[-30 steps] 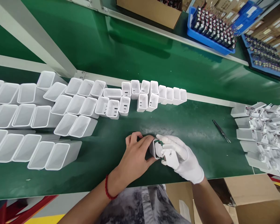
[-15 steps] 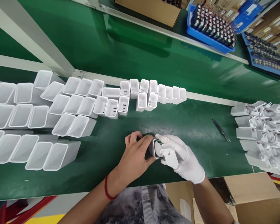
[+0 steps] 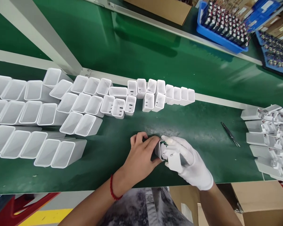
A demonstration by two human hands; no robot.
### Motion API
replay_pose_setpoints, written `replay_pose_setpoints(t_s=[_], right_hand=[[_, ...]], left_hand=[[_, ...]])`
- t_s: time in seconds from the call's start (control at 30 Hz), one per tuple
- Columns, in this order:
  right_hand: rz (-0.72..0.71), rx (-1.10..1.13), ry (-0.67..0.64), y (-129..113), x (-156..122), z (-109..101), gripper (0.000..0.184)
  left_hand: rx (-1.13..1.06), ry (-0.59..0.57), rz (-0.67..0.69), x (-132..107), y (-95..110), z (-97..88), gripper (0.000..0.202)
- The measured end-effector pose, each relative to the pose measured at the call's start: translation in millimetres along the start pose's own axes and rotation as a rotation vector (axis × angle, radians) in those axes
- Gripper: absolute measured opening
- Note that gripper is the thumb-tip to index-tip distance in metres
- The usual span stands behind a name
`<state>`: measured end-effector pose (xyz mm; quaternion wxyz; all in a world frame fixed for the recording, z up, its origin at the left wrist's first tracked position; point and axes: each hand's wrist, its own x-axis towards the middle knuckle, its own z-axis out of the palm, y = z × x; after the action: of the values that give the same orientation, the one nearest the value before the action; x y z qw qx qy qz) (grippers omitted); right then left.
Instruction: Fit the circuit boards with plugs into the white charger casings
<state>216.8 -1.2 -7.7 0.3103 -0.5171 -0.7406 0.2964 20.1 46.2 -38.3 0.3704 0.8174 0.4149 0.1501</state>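
Near the front edge of the green table, my bare left hand [image 3: 141,153] is wrapped round a white plastic housing [image 3: 158,150] that lies with its open end to the right. My right hand [image 3: 191,160], in a white glove, grips a white plate-like insert [image 3: 174,161] at that open end. A green circuit board [image 3: 164,143] shows at the mouth of the housing, partly inside it. The gloved fingers hide part of the board and the insert.
Rows of open white housings [image 3: 63,153] stand at the left and along the back. Tweezers [image 3: 230,134] lie to the right, before a stack of fitted housings [image 3: 258,138]. A blue tray [image 3: 220,39] of black parts sits on the shelf; a cardboard box [image 3: 261,194] stands below the table.
The view has shifted slightly, so the scene sits a little further right on the table's left side and middle. The insert looks slightly closer to the housing's mouth; both hands keep their grip.
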Motion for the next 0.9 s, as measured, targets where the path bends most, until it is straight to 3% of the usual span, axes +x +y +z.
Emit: replay_pose_setpoints(t_s=[0.47, 0.67, 0.9], right_hand=[[-0.008, 0.064, -0.017, 3, -1, 1, 0.064], [0.016, 0.137, 0.137, 3, -10, 4, 0.065], [0.033, 0.202, 0.083, 3, -11, -1, 0.066]], left_hand=[[-0.009, -0.004, 0.01, 1, 1, -0.5, 0.051], [-0.001, -0.006, 0.022, 1, 0, 0.4, 0.05], [-0.022, 0.011, 0.014, 0, 0, 0.8, 0.049]])
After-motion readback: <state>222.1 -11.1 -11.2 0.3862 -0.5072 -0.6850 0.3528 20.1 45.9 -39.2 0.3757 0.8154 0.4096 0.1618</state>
